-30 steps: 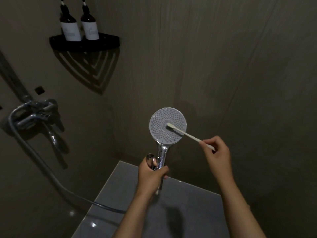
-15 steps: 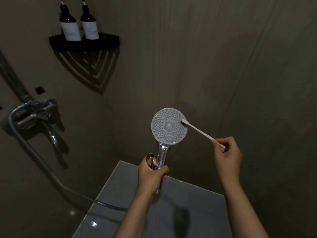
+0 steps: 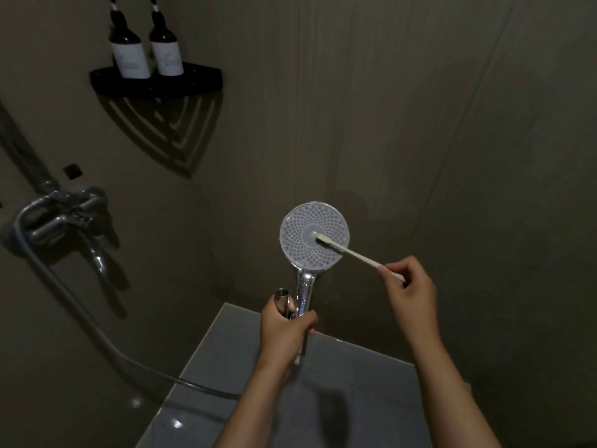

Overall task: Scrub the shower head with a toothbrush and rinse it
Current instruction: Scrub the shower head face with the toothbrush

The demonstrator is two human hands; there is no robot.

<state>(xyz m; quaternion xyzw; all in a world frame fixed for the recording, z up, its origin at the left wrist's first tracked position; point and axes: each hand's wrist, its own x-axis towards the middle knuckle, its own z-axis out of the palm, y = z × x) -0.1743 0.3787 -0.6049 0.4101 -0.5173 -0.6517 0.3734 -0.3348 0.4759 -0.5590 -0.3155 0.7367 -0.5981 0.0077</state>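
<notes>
The left hand (image 3: 284, 331) has its fingers curled tight round the chrome handle of the hand shower head (image 3: 300, 227), holding it upright in front of the wall with the round, nozzle-dotted face turned toward the camera. The right hand (image 3: 410, 286) pinches the far end of a white toothbrush (image 3: 352, 253) between thumb and fingertips. The brush slants up to the left, and its bristled end lies on the middle of the spray face.

A grey hose (image 3: 80, 312) runs from the chrome mixer tap (image 3: 61, 215) on the left wall down and across toward the left hand's forearm.

High on the left, a black corner shelf (image 3: 200, 82) holds two dark bottles side by side, standing upright and nearly touching: the left bottle (image 3: 129, 56) and the right bottle (image 3: 166, 54). Each carries a white label, and their tops are cut off by the frame edge. What is inside them cannot be seen through the dark walls.

Below the hands lies a grey tiled surface (image 3: 355, 383) with small glints of light.
</notes>
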